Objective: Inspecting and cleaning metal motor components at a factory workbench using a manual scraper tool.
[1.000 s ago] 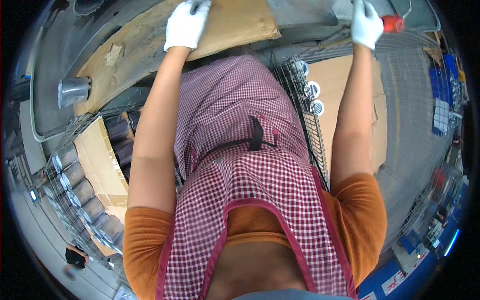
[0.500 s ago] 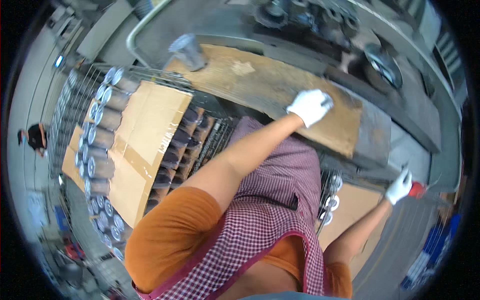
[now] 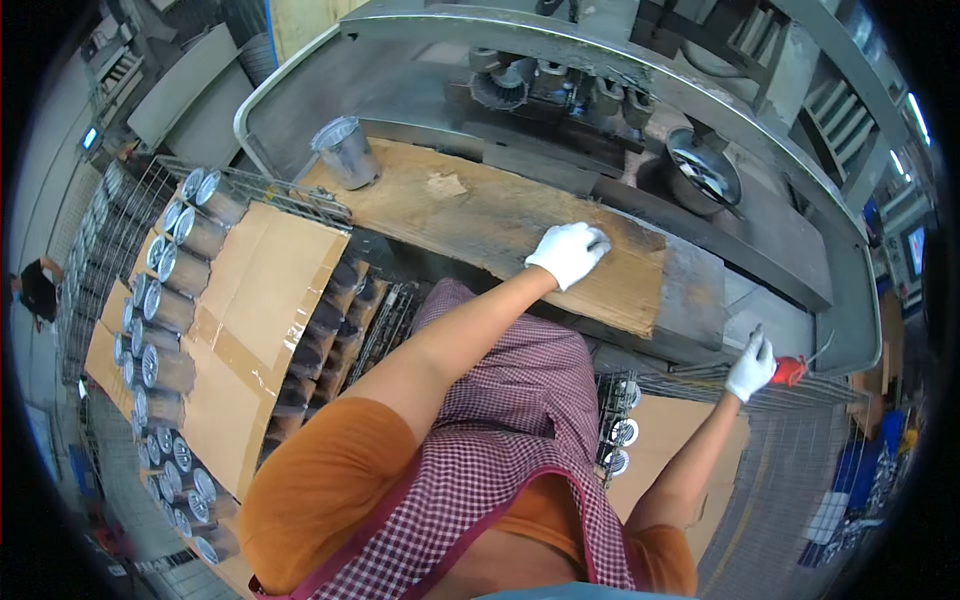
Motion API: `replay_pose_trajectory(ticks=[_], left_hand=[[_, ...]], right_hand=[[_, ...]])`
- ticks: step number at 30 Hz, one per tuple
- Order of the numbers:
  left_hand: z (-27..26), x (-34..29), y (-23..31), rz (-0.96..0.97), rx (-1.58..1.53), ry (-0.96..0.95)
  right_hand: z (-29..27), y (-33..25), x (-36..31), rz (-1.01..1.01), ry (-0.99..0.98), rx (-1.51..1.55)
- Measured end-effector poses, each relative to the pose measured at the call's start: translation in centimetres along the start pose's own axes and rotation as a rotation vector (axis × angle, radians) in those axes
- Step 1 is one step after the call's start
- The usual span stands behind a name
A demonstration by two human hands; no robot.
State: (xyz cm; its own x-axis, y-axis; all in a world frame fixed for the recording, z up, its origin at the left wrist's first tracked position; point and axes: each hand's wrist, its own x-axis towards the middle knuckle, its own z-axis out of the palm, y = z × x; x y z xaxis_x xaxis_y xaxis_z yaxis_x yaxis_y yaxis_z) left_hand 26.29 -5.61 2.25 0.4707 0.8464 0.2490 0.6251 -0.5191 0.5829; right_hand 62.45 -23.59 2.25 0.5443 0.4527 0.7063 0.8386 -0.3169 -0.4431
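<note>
Gripping a red-handled tool (image 3: 792, 370), the right hand (image 3: 750, 368) hovers over a wire cage (image 3: 700, 385); the left hand (image 3: 570, 252) rests loosely curled, holding nothing, on a worn wooden board (image 3: 480, 215) in a workshop.

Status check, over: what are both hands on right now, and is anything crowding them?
Left hand, white-gloved, flat on worn wooden board. Right hand grips red-handled tool at bench edge. Grey metal cylinder stands apart on board.

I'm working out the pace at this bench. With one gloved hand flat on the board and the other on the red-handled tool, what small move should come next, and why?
Probably the left hand slides left along the cardboard-covered board to the metal can standing at its far end. That hand rests empty on the board, while the right hand is on the red-handled tool at the wire basket's rim.
</note>
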Motion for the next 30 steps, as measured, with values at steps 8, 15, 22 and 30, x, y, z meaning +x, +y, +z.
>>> replay_pose_trajectory(ticks=[8,15,22,30], left_hand=[[-0.5,0.0,-0.2,0.001,-0.030,0.037],[-0.1,0.2,0.5,0.000,-0.028,-0.001],[-0.2,-0.1,-0.1,0.005,-0.033,0.037],[-0.2,0.1,0.3,0.006,-0.069,0.021]], right_hand=[[0.1,-1.4,0.3,-0.016,0.029,0.001],[1.6,-0.5,1.2,-0.094,0.100,-0.115],[-1.3,-1.4,-0.1,-0.065,0.042,0.083],[2.1,-1.7,1.5,-0.093,0.158,-0.116]])
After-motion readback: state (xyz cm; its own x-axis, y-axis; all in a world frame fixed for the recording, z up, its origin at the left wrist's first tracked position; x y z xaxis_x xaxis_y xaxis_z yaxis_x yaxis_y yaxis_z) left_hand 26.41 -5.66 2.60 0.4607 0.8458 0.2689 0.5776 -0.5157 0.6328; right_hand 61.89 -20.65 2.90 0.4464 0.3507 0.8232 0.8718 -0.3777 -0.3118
